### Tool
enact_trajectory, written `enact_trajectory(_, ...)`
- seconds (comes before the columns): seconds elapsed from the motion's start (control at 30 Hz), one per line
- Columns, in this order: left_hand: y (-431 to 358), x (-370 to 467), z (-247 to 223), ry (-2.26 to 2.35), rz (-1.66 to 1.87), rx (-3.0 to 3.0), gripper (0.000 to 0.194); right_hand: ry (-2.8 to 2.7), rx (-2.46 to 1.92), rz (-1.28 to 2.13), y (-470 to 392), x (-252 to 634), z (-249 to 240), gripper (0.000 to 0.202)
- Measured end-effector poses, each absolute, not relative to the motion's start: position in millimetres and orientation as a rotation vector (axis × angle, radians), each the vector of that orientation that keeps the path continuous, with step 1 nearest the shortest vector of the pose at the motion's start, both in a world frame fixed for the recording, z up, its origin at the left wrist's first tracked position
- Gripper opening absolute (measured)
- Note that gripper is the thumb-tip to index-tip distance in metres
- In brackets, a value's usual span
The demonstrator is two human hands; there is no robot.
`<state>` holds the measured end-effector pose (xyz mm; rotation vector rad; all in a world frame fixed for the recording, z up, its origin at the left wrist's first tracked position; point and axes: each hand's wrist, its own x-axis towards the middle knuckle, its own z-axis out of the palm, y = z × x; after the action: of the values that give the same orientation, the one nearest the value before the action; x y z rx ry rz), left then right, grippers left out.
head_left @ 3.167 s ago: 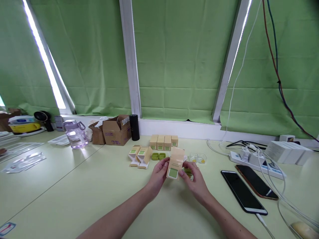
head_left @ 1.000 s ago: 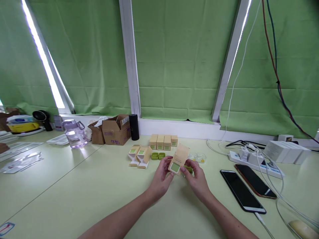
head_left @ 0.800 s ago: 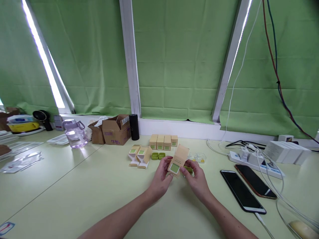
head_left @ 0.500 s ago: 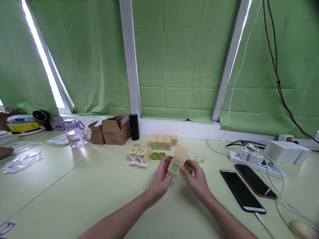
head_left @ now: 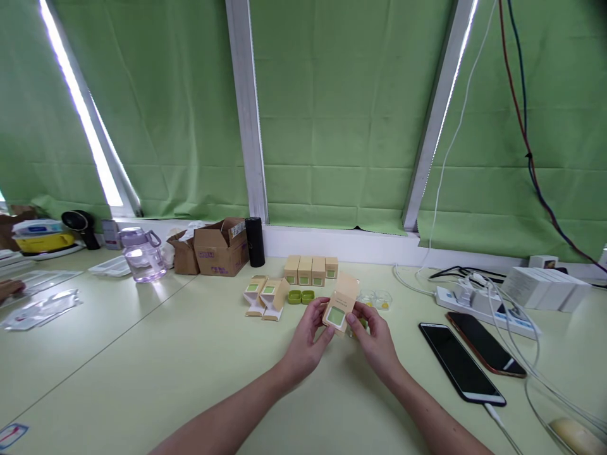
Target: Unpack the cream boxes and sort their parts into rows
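From the head view, you sit at a pale green bench (head_left: 142, 354) that runs up to a white sill, with green curtains (head_left: 341, 126) hanging behind it and white window posts cutting through them. Thin seams divide the bench surface on your left side.

On the far left lie a clear water jug (head_left: 141, 254) with a purple handle, an open brown cardboard box (head_left: 222, 248) with its flaps up, and a black cylinder (head_left: 256, 242) just beside the box. What the cardboard box holds cannot be seen from here. A row of four closed tan cartons (head_left: 311, 270) stands upright by the sill, touching one another. Nearer you, two opened cartons (head_left: 266, 296) stand side by side with their flaps spread, and two small green caps (head_left: 301, 296) lie just beside them. Small clear trays (head_left: 375, 299) with something yellow inside sit to the right of the caps.

On your right, a white power strip (head_left: 478, 304) with cables, two dark phones (head_left: 478, 360) lying flat side by side, and a stack of white boxes (head_left: 550, 289) fill that end.

Your left hand (head_left: 308, 338) and your right hand (head_left: 374, 338) both grip the tan carton (head_left: 340, 306) with the green window, fingers curled about its lower end, holding it tilted above the bench in front of the caps, its top flap standing open. A small green thing under your right hand is mostly hidden
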<state>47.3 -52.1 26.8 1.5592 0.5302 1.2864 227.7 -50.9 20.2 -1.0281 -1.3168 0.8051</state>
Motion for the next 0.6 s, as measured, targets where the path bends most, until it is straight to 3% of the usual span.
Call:
enact_trajectory(0.4, -56.2, 46.2, 26.1, 0.463, 1.246, 1.581, 0.073, -1.204, -0.930, 0.989, -45.8, 230.9, 22.8, 0.058)
enact_trajectory(0.6, -56.6, 46.6, 32.6, 0.553, 1.254, 1.624, 0.071, -1.214, -0.977, 0.942, -47.3, 228.4, 21.2, 0.061)
